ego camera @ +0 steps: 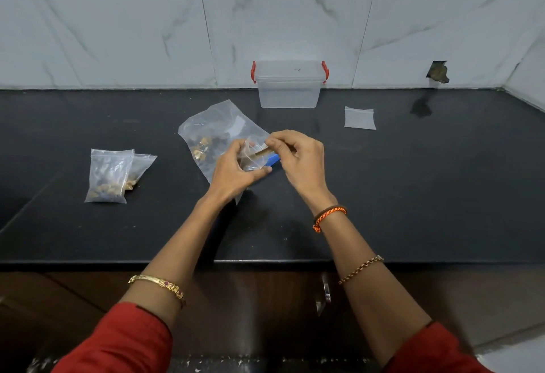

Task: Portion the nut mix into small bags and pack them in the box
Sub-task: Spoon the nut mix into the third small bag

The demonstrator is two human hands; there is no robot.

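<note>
- Writing: no brand or label can be read; a small dark mark on the lid of the box (289,83) is too small to make out.
- Box: clear plastic, lid on, red clasps at both ends; stands at upper centre of the frame, at the back of the black counter (413,181), against the marbled wall (118,25).
- Big bag (212,128): clear, lying at centre frame with nut mix (203,147) inside; its lower right part is hidden behind the hands.
- Small bag (250,157): clear, held at centre frame between both hands, in front of the big bag; its contents are hard to make out.
- Left hand (233,172): fingers and thumb curled round the small bag from the left and below.
- Right hand (298,157): fingertips pinch the top edge of the small bag, with a thin brownish strip at the pinch; what the strip is cannot be told.
- Blue thing (274,160): only a corner shows beneath the hands, just right of the small bag; the rest is hidden.
- Filled bags (109,175): two, overlapping, at left of the frame, well apart from the hands.
- Empty bag (359,118): flat, right of the box.
- Wall hole (438,72): ragged, at upper right.
- Sleeves (118,340): red, cut off by the bottom edge; bracelets on both forearms.
</note>
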